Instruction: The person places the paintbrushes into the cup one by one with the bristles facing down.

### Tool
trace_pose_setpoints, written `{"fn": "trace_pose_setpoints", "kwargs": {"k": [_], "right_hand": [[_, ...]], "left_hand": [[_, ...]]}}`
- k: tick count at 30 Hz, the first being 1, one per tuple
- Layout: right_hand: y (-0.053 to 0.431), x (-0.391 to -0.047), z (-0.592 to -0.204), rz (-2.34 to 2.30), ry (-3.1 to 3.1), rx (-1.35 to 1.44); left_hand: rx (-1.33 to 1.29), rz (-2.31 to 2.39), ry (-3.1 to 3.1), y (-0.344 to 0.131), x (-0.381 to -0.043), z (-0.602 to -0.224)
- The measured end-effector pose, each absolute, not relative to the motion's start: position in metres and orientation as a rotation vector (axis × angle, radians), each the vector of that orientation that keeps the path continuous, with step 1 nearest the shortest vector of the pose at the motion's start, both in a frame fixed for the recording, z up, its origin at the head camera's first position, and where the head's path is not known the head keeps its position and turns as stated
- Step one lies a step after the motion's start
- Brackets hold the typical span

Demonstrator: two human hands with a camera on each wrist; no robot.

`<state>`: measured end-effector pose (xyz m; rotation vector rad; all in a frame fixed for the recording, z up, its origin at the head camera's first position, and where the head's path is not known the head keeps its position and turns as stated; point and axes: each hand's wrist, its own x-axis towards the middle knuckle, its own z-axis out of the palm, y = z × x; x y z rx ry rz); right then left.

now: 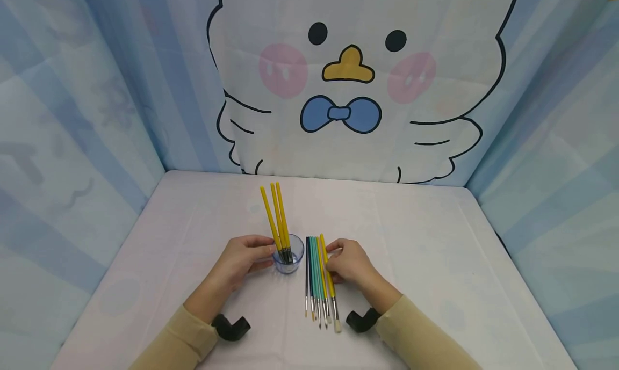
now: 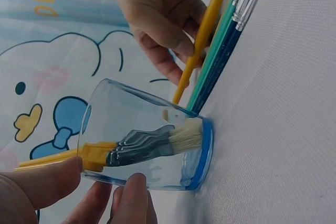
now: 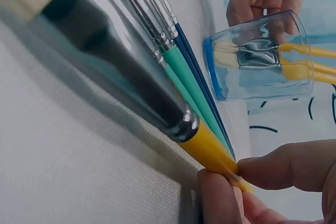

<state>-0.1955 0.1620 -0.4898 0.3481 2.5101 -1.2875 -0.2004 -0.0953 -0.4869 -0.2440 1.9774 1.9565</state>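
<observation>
A small clear cup [image 1: 295,262] with a blue base holds three yellow-handled paintbrushes [image 1: 276,211], bristles down, leaning left in the head view. My left hand [image 1: 242,260] is at the cup's left side, its thumb and fingers touching the wall and rim without wrapping round it. To the right of the cup, my right hand [image 1: 352,261] pinches the handle of a yellow paintbrush [image 3: 205,150] between thumb and fingers. That brush has a wide pale bristle head [image 1: 337,324] pointing toward me. Several slimmer brushes with teal handles [image 1: 314,262] and dark blue handles [image 1: 307,257] lie beside it.
All of this is on a pale cloth-covered table [image 1: 411,225]. A cartoon-printed curtain [image 1: 271,15] stands at the back, with blue-striped curtains on both sides. Black wrist mounts [image 1: 231,328] show near both sleeves.
</observation>
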Motion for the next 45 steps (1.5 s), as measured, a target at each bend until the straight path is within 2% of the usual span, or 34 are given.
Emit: {"fn": "trace_pose_setpoints", "kwargs": {"k": [45], "right_hand": [[0.163, -0.2, -0.474, -1.88, 2.271, 0.257]], "left_hand": [[-0.244, 1.946, 1.967, -0.097, -0.202, -0.486]]}}
